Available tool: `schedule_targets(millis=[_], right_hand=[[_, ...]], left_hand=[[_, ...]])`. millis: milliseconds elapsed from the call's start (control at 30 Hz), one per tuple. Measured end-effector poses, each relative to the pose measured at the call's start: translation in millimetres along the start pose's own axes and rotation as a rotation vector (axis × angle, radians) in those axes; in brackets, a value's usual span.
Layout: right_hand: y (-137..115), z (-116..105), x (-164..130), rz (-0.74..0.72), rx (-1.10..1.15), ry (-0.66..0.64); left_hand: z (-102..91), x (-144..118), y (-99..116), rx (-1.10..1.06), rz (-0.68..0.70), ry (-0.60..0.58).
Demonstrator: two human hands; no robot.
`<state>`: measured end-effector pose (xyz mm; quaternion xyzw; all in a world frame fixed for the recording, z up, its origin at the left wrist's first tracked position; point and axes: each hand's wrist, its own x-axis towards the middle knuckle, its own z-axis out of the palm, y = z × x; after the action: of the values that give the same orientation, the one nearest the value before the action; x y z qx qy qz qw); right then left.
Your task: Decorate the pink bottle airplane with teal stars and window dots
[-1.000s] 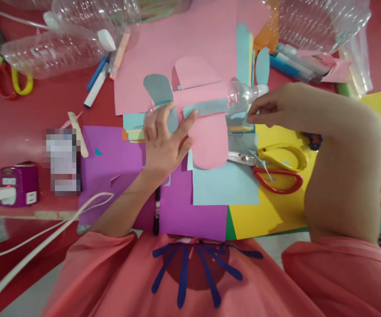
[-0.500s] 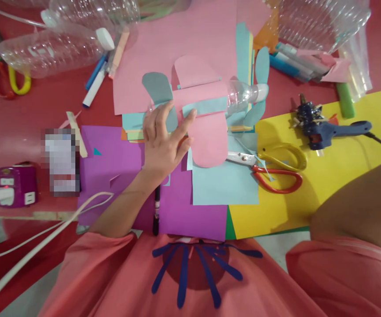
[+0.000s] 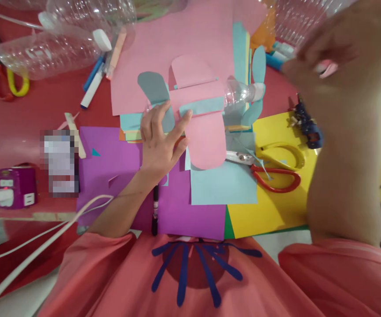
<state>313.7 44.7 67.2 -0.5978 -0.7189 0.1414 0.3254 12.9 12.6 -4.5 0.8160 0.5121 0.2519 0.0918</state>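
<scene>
pink-wrapped bottle (image 3: 197, 91) lies on stacked paper (image 3: 129, 121), just beyond the left hand (image 3: 159, 143), whose fingers are spread, 1 touching its blue strip (image 3: 206, 105). the right hand (image 3: 349, 57), blurred, is well apart; its fingers' state i cannot tell.

Your left hand (image 3: 159, 143) rests on paper-wrapped plastic bottle (image 3: 235, 93); your right hand (image 3: 345, 53), blurred, hovers by blue marker (image 3: 274, 61).

Right hand (image 3: 358, 57) blurred, phone screen (image 3: 61, 163) pixelated, glue gun (image 3: 310, 127) partly hidden
</scene>
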Motion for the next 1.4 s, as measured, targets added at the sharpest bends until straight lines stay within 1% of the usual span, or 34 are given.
schedule_targets(millis=[33,67,100,167,233,333,567,667,833,967,1133,1233,1333,1400], right_hand=[[-15.8,5.8,6.1,-0.091,0.001,0.023],[-27.8,15.6,8.7,-0.172,0.013,0.01],[-35.5,27.7,8.5,-0.204,0.005,-0.023],[-40.2,52.9,3.0,-0.205,0.009,-0.085],[-36.4,72.2,-3.4,-0.136,-0.023,-0.132],[-29.3,85.6,-7.5,-0.093,-0.052,-0.138],[-32.7,89.3,-4.2,-0.081,-0.118,-0.148],[-34.5,92.8,-2.9,-0.06,-0.132,-0.149],[-35.3,96.3,-1.9,-0.04,-0.115,-0.111],[-37.2,90.5,0.1,-0.045,-0.082,-0.124],[-38.3,76.9,5.6,-0.02,-0.086,-0.203],[-32.9,70.4,9.8,-0.052,-0.074,-0.244],[-26.1,67.4,13.6,-0.078,-0.029,-0.259],[-24.3,67.7,14.9,-0.08,-0.002,-0.251]], left_hand=[[0.2,-0.2,-0.1,0.019,0.017,0.007],[0.2,-0.5,0.1,0.046,0.034,0.016],[0.3,-0.7,0.5,0.075,0.048,0.03],[0.2,-0.9,2.4,0.123,0.055,0.053],[0.2,-1.1,5.2,0.146,0.036,0.049],[0.9,-1.7,9.3,0.138,0.006,0.017],[1.1,-1.1,9.5,0.081,-0.04,-0.026],[-1.5,0.6,7.9,0.088,-0.033,-0.032],[-6.6,2.6,5.5,0.079,-0.013,-0.033],[-9.1,2.9,0.4,0.074,0.034,-0.018],[-10.8,4.0,-8.3,0.034,0.05,-0.007],[-11.3,4.0,-10.9,0.039,0.1,0.033],[-10.6,3.1,-10.7,0.113,0.173,0.117],[-10.0,2.7,-9.3,0.151,0.18,0.138]])
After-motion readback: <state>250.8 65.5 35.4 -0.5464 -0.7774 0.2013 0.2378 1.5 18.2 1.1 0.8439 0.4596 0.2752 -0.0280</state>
